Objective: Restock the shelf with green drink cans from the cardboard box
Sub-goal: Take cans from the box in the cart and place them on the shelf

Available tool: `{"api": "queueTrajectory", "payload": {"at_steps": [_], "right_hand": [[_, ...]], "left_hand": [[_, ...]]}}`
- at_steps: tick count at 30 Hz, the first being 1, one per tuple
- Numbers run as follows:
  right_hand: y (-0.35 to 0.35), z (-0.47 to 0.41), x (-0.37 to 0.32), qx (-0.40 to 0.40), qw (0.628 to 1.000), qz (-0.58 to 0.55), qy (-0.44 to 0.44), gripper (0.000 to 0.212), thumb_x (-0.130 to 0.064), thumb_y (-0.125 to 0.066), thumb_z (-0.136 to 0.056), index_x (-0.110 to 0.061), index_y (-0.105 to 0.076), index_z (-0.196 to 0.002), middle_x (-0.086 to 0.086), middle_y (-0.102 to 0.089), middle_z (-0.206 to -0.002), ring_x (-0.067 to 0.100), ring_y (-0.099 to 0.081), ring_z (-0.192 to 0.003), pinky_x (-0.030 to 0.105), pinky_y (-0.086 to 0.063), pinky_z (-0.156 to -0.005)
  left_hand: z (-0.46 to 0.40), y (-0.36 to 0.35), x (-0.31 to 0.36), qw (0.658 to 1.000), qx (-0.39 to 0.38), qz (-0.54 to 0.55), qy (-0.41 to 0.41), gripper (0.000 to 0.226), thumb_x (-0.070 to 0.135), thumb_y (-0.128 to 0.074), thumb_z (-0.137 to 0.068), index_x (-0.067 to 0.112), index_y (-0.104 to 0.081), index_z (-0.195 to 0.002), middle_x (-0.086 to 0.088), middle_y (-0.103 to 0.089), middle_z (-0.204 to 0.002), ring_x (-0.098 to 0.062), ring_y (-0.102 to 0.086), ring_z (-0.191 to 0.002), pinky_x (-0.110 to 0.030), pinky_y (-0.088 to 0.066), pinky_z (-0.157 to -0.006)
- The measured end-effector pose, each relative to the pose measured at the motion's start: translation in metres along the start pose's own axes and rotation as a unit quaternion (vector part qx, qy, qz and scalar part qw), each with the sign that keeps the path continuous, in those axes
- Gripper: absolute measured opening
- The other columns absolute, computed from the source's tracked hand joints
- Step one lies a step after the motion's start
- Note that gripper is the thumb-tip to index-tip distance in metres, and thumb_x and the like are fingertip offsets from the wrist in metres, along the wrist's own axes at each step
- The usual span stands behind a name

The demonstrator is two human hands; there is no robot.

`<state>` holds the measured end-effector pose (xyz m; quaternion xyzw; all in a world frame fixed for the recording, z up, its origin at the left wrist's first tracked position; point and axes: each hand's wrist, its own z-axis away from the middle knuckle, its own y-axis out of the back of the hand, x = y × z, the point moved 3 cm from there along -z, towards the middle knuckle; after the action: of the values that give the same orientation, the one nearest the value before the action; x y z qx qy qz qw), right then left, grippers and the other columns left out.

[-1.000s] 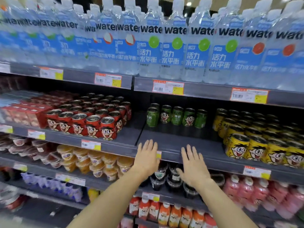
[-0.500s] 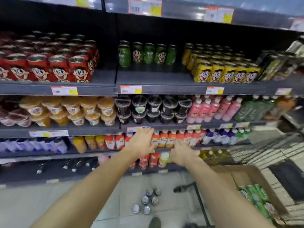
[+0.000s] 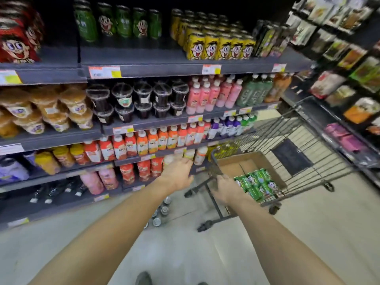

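A: Nearest first. Hands?

B: Both arms stretched out, hands apart. Left hand (image 3: 178, 175) palm down, fingers loosely bent, nothing in it. Right hand (image 3: 225, 189) blurred, at the near edge of the shopping cart (image 3: 308, 161); can't tell if it grips the cart or just hovers over it.

A: Below the hands?

B: Loose cans (image 3: 161, 212) standing on the floor (image 3: 185, 254), under the left forearm. Tops silver, colour unclear.

A: Task items?

B: Cardboard box (image 3: 249, 159) sits in the cart, just right of the right hand. Green drink cans (image 3: 255, 185) packed in its near end, almost touching the right hand's fingers; the far end shows bare cardboard.

A: Beyond?

B: Shelf (image 3: 144, 56) well above both hands. One row of green cans (image 3: 123, 22) at its back, open deck in front. Yellow cans (image 3: 218, 46) to their right, red cans (image 3: 18, 40) to their left.

A: Between?

B: Dark jelly cups (image 3: 141, 99), pink bottles (image 3: 211, 95), orange bottles (image 3: 154, 140) on the shelves ahead of the left hand.
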<state>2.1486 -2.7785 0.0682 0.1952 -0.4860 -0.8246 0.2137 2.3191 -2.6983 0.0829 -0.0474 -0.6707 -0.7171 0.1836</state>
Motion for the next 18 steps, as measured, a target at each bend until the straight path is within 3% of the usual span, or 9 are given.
{"api": "queueTrajectory", "payload": {"at_steps": [5, 10, 18], "right_hand": [[0.003, 0.033, 0.05, 0.012, 0.999, -0.043, -0.023, 0.055, -0.045, -0.054, -0.093, -0.006, -0.048, -0.132, 0.018, -0.052, -0.128, 0.035, -0.048, -0.124, 0.04, -0.042, -0.101], [-0.002, 0.065, 0.127, -0.001, 0.997, -0.04, -0.067, 0.056, -0.037, -0.056, -0.096, -0.003, -0.041, -0.138, 0.017, -0.045, -0.139, 0.035, -0.043, -0.131, 0.042, -0.039, -0.104], [-0.006, 0.102, 0.256, 0.003, 0.996, -0.032, -0.086, 0.062, -0.042, -0.051, -0.097, -0.006, -0.035, -0.145, 0.016, -0.041, -0.146, 0.032, -0.04, -0.136, 0.043, -0.036, -0.107]], "left_hand": [[-0.015, -0.012, 0.061, 0.999, -0.038, -0.012, -0.026, 0.036, 0.032, -0.052, -0.094, 0.007, -0.053, -0.12, -0.013, -0.055, -0.124, -0.031, -0.052, -0.113, -0.039, -0.045, -0.086], [-0.034, -0.037, 0.138, 0.996, -0.059, -0.039, -0.054, 0.038, 0.032, -0.05, -0.095, 0.006, -0.051, -0.123, -0.013, -0.054, -0.124, -0.031, -0.052, -0.116, -0.039, -0.044, -0.09], [-0.063, -0.086, 0.254, 0.99, -0.087, -0.091, -0.068, 0.045, 0.033, -0.05, -0.094, 0.006, -0.049, -0.13, -0.013, -0.053, -0.131, -0.031, -0.051, -0.121, -0.039, -0.047, -0.095]]}}
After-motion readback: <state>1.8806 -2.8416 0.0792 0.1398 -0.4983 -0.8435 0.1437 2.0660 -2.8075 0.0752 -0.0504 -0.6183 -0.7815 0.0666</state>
